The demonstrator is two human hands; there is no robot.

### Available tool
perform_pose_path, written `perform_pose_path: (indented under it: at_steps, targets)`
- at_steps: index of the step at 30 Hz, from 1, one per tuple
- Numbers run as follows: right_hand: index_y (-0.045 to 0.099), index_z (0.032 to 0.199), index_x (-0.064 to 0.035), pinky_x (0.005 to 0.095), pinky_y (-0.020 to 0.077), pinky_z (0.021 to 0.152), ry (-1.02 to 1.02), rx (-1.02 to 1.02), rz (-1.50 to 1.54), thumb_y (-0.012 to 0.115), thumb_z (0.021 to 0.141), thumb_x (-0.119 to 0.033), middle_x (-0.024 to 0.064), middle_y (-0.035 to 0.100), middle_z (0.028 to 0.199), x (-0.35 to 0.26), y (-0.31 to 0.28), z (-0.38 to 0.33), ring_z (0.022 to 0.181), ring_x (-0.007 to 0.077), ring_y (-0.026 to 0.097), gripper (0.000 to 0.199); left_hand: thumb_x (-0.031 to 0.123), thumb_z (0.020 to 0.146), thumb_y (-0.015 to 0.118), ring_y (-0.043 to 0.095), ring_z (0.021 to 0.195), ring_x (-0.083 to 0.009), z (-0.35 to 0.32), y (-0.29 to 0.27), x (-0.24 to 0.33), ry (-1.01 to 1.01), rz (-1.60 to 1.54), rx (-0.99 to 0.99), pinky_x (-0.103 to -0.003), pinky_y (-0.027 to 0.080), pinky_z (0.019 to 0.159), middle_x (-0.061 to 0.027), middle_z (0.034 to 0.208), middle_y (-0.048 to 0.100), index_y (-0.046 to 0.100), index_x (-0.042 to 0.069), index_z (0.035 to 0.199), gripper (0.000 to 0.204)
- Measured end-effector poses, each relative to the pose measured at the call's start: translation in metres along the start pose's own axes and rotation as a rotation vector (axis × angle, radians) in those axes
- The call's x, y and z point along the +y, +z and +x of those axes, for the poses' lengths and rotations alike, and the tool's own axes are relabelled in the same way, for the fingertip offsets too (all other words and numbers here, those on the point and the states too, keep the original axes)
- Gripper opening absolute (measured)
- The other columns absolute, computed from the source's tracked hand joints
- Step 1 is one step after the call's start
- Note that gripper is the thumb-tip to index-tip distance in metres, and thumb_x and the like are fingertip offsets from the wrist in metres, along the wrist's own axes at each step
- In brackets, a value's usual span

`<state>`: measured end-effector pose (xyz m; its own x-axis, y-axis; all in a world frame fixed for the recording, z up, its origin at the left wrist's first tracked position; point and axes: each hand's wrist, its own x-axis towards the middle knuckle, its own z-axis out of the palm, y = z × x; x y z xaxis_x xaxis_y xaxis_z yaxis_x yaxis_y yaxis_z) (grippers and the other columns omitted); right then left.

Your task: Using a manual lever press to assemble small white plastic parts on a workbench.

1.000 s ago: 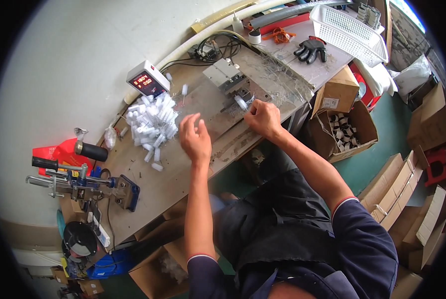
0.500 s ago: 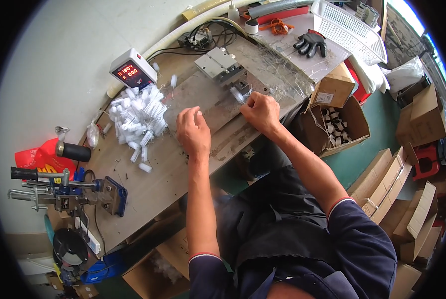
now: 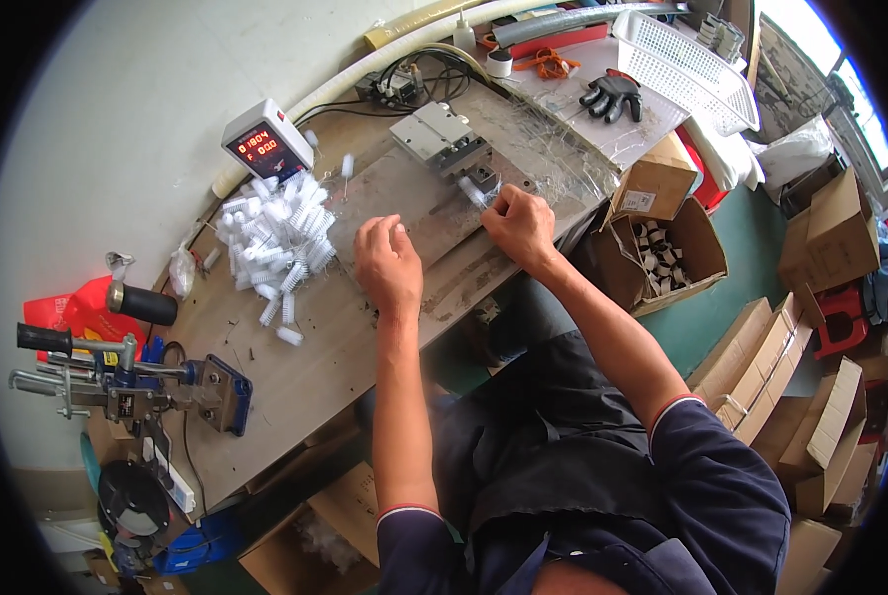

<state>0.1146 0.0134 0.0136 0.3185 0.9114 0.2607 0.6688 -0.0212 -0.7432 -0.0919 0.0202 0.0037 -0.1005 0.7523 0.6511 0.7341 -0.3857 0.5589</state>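
My right hand (image 3: 519, 226) is closed, thumb and forefinger pinched at the near end of a small white brush (image 3: 473, 191). That brush lies against the dark front block of a metal clamping fixture (image 3: 442, 139) on the bench. My left hand (image 3: 389, 264) hovers over the bench near its front edge, fingers loosely bent and thumb apart, with nothing visible in it. Left of it lies a heap of small white brushes (image 3: 277, 233) with wire stems. One more brush (image 3: 348, 165) stands apart, between the heap and the fixture.
Behind the heap is a counter box (image 3: 268, 141) with red digits. A lever toggle press (image 3: 131, 387) occupies the bench's left end. A black work glove (image 3: 613, 96) and white plastic basket (image 3: 684, 74) lie at the far right. An open carton (image 3: 697, 260) holds small white-and-dark parts.
The whole view has shifted slightly. Both hands keep nearly the same place and pose, the right one still at the brush by the fixture.
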Motion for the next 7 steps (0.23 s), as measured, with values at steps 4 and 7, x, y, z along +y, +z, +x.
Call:
perform_pose_path:
  at_steps: [4, 7]
  targets:
    - [0.068, 0.08, -0.0048, 0.0483, 0.0543, 0.076, -0.007, -0.023, 0.003, 0.068, 0.078, -0.026, 0.0183, 0.071, 0.077, -0.0045, -0.0017, -0.0008, 0.08, 0.0394, 0.07, 0.021, 0.007, 0.093, 0.068, 0.066, 0.1, -0.0256, 0.0002, -0.0004, -0.0007, 0.048, 0.044, 0.023, -0.035, 0.056, 0.077, -0.0083, 0.112, 0.068, 0.073, 0.006, 0.106, 0.014]
    - [0.07, 0.085, -0.0048, 0.0481, 0.0551, 0.079, -0.003, -0.049, -0.001, 0.068, 0.083, -0.03, 0.0196, 0.073, 0.081, -0.0051, -0.0042, 0.0036, 0.084, 0.0394, 0.071, 0.025, 0.008, 0.093, 0.068, 0.066, 0.102, -0.025, 0.0015, 0.0011, 0.0021, 0.033, 0.062, 0.008, -0.035, 0.056, 0.078, -0.0073, 0.114, 0.068, 0.073, 0.007, 0.107, 0.014]
